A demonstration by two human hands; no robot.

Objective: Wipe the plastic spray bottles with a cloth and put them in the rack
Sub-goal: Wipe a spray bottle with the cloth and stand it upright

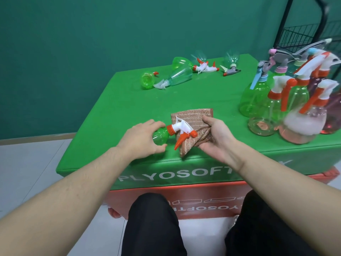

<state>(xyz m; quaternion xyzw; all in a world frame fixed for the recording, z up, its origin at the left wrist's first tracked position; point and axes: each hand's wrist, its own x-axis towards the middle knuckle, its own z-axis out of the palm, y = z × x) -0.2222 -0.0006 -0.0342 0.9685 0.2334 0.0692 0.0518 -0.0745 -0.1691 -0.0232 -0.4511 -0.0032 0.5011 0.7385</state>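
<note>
Left hand [143,138] gripped green spray bottle [160,135] by body, near front edge of green table [129,100]. Bottle lay sideways: base toward 9 o'clock inside palm, white-and-orange trigger head [181,131] toward 3 o'clock. Right hand [215,137] clutched brown cloth [191,120], fingers curled round folds, just beside head at 3 o'clock; cloth touched nozzle. Right hand nearer head, so wiping likely ran along that axis. Black wire rack [306,34] stood well apart at 1 o'clock, behind cluster of upright bottles [287,104].

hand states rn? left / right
Left hand: grips the green plastic spray bottle lying on its side.
Right hand: holds the brown striped cloth.
</note>
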